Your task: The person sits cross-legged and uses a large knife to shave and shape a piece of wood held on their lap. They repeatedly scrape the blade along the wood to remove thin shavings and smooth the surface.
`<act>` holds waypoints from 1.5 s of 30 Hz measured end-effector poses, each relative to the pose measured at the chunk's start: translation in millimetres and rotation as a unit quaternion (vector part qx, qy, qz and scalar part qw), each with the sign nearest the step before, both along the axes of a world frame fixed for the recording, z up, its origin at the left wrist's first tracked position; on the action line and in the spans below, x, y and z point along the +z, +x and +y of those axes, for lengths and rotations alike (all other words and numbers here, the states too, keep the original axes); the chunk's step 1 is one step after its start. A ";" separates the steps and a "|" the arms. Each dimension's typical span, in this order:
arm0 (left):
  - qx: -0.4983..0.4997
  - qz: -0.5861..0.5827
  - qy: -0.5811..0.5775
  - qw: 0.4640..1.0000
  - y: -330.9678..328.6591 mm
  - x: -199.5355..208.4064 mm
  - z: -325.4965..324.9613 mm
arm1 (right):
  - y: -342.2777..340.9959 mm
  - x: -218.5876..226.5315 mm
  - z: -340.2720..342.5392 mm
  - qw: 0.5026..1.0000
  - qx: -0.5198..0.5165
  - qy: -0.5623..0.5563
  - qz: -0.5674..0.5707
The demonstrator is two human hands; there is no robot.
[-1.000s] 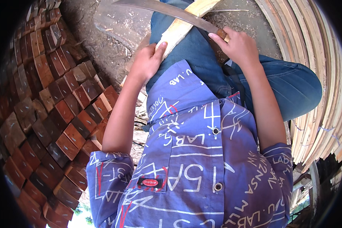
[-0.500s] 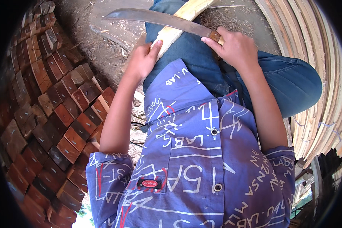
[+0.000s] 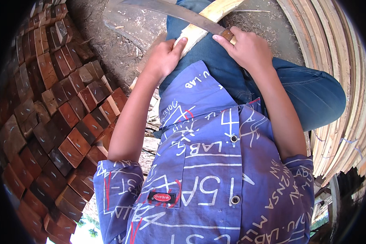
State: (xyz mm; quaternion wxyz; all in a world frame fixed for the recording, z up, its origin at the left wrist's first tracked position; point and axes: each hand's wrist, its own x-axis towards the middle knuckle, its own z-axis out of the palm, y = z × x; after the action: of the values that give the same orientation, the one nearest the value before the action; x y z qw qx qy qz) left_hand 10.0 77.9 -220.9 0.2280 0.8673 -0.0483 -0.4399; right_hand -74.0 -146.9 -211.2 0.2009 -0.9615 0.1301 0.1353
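Closed round a brown handle (image 3: 227, 35), the right hand (image 3: 250, 49) holds a long, curved, grey metal blade (image 3: 191, 17) across a pale, flat wooden strip (image 3: 196, 35); the left hand (image 3: 165, 59) clasps its near end over the blue denim left thigh (image 3: 207, 52). Blade-to-wood contact is hard to tell.

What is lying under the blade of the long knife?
The pale wood strip passes under the knife blade, with the blue jeans lower down. The strip's surface directly beneath the blade is covered, so contact there cannot be confirmed.
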 end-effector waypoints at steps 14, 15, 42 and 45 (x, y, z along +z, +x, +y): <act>0.009 -0.010 0.007 1.000 3.0 -4.8 -1.1 | -18.9 -10.2 -52.6 0.997 -0.079 0.009 0.007; 0.009 -0.019 -0.005 1.000 1.8 -7.4 1.1 | -17.6 -9.1 -42.9 0.998 -0.067 0.018 0.005; 0.057 0.032 -0.037 0.997 12.0 -9.2 1.0 | -14.7 -21.4 -65.9 0.995 -0.085 -0.030 -0.049; 0.029 0.050 -0.022 0.998 18.1 -4.0 -4.9 | -14.1 -8.4 -62.5 0.994 -0.097 -0.053 0.011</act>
State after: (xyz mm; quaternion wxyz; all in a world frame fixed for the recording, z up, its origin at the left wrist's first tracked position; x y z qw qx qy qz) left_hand 28.1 73.0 -224.9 0.2621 0.8400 -0.0213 -0.4747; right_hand -88.1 -209.4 -219.6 0.1605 -0.9520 0.2322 0.1183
